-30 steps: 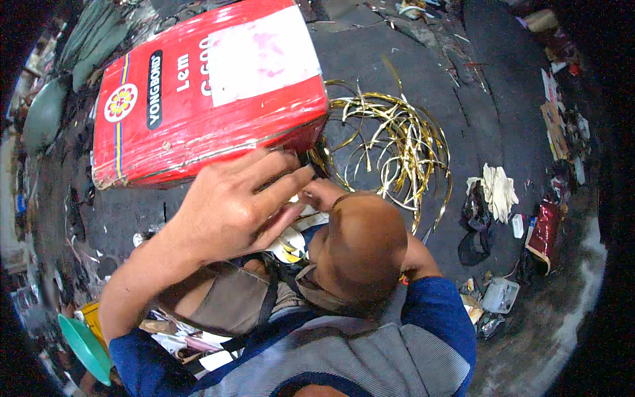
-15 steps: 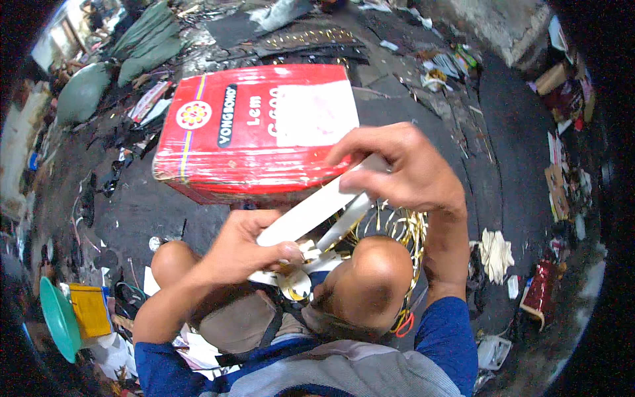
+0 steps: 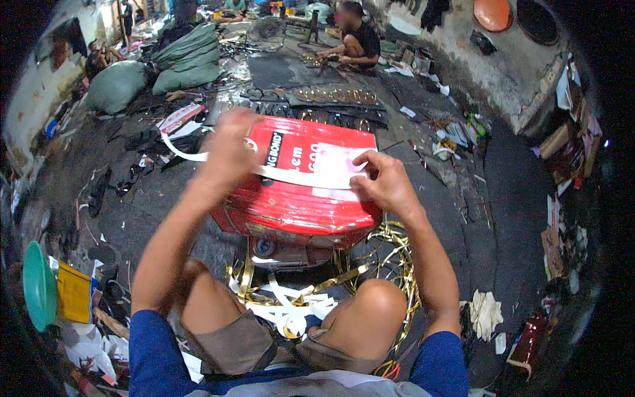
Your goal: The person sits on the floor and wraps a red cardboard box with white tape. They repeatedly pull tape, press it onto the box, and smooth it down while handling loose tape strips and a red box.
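Since half second ago I see hands spread apart: left hand [image 3: 228, 149] and right hand [image 3: 387, 182] both pinched on white strip [image 3: 297, 177], now stretched taut over red tin [image 3: 297, 198]. Peeling well underway, I judge.

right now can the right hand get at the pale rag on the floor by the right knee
Probably not freely: the right hand is up over the red can pinching the white strip, which the left hand also holds. The pale rag lies uncovered, nothing over it.
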### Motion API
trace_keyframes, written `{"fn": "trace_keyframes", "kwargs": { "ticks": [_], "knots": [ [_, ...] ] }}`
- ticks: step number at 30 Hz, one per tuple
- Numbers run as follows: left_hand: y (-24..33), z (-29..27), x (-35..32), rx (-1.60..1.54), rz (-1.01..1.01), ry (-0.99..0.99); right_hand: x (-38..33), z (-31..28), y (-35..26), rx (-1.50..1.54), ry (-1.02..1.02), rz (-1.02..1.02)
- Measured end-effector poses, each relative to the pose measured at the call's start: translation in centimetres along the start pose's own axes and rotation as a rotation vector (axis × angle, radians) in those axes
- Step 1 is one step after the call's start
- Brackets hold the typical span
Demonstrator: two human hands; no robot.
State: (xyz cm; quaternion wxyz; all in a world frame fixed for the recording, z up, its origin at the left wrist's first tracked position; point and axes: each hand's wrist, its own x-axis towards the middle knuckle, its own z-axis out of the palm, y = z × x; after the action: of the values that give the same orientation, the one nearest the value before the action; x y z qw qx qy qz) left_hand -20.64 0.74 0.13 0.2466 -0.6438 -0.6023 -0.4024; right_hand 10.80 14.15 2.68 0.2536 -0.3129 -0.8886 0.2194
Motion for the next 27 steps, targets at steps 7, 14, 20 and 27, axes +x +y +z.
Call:
{"fn": "trace_keyframes", "kwargs": {
  "ticks": [7, 14, 20, 27],
  "knots": [
    [11.9, 10.6, 1.5, -0.757, -0.228, -0.421, -1.1, 0.8, 1.0, -0.310, 0.142, 0.031],
    [12.0, 11.4, 0.7, -0.717, -0.187, -0.321, -2.6, -0.6, 2.4, -0.262, 0.159, -0.194],
    [12.2, 11.1, -0.1, -0.678, -0.099, -0.337, -3.3, -0.5, 2.9, -0.251, 0.117, -0.326],
    [11.5, 10.8, 0.5, -0.764, -0.215, -0.392, -2.9, -0.9, 2.6, -0.122, 0.063, -0.267]
  ]
}}
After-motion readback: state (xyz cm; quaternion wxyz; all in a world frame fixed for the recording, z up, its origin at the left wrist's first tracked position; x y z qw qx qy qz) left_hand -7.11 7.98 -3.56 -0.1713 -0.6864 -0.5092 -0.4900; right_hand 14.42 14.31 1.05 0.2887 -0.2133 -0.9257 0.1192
